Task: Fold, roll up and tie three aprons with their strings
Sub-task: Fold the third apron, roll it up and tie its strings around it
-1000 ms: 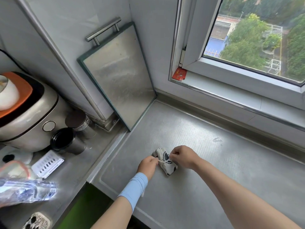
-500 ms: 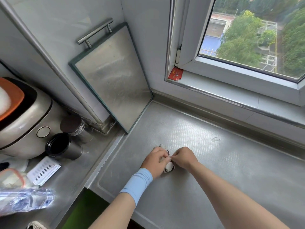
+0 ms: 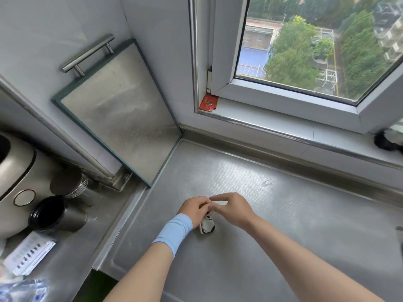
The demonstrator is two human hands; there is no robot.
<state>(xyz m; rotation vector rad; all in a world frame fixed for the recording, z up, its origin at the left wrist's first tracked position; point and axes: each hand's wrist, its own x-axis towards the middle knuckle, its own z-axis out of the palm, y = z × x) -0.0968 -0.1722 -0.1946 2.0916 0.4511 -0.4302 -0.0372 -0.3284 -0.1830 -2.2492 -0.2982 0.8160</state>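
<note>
Forearms are reaching in from the bottom edge over a steel counter (image 3: 272,247), the left one wearing a pale blue wristband (image 3: 173,233). Both hands are meeting above a small rolled apron (image 3: 207,224), white with dark markings, which is lying on the counter near its middle, mostly hidden beneath them. The left hand (image 3: 194,209) is curling closed over the top of the bundle, fingers bent inward; whether it is pinching a string cannot be told. The right hand (image 3: 234,209) is hovering just beside it with fingers narrowly pinched toward the left hand's fingertips, and blur is hiding what, if anything, it is gripping.

To the left, on a lower steel surface, a white label card (image 3: 28,257) and a clear plastic bag (image 3: 24,290) are lying near the frame's edge. Beyond them two dark cylindrical cups (image 3: 56,216) are sitting beside a silver rice cooker (image 3: 15,179). Farther back, a metal board with a bar handle (image 3: 117,114) is leaning against the wall in the corner. A red card (image 3: 208,102) is resting on the sill under the open window (image 3: 290,92), with treetops and buildings showing below outside.
</note>
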